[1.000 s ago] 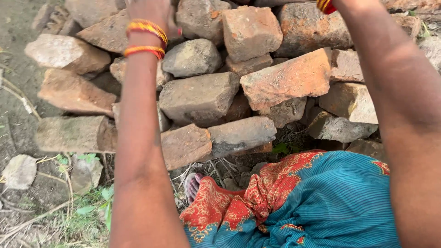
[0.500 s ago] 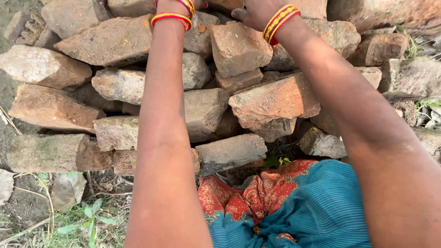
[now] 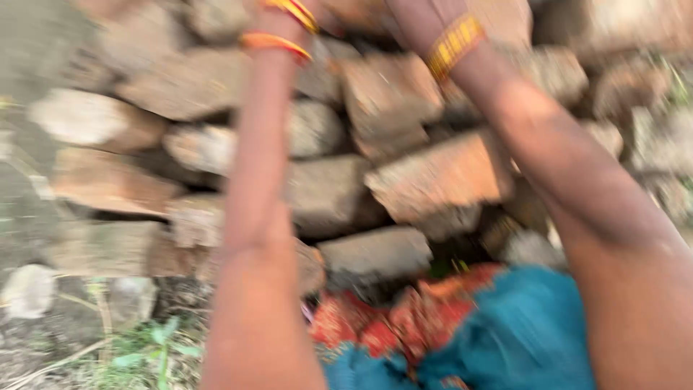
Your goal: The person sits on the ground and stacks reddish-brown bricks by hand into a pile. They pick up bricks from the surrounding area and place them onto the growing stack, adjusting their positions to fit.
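At the far left of the frame bare ground (image 3: 29, 87) is showing, with a pale flat stone (image 3: 27, 290) lying at the lower left and a few green weeds (image 3: 155, 350) sprouting beside it near the bottom edge. Moving right, a heap of old bricks (image 3: 108, 180) is filling the upper and middle part of the view, reddish and grey pieces lying at all angles, everything smeared by motion blur. The left forearm is rising from the bottom centre-left toward the top edge, two orange and yellow bangles (image 3: 278, 42) circling its wrist; the left hand (image 3: 289, 6) is almost wholly cut off by the top edge, so whether it is gripping anything cannot be told. Just right of it, at the top centre, the right hand (image 3: 408, 22) is reaching down onto the upper bricks of the heap, a ribbed gold bangle (image 3: 453, 45) sitting on its wrist; its fingers are running out of frame and blurred, so its grip cannot be told either. Below that wrist a large reddish brick (image 3: 437, 177) is lying in the middle of the heap. At the lower right, teal cloth with a red patterned border (image 3: 505, 332) is covering the person's lap.
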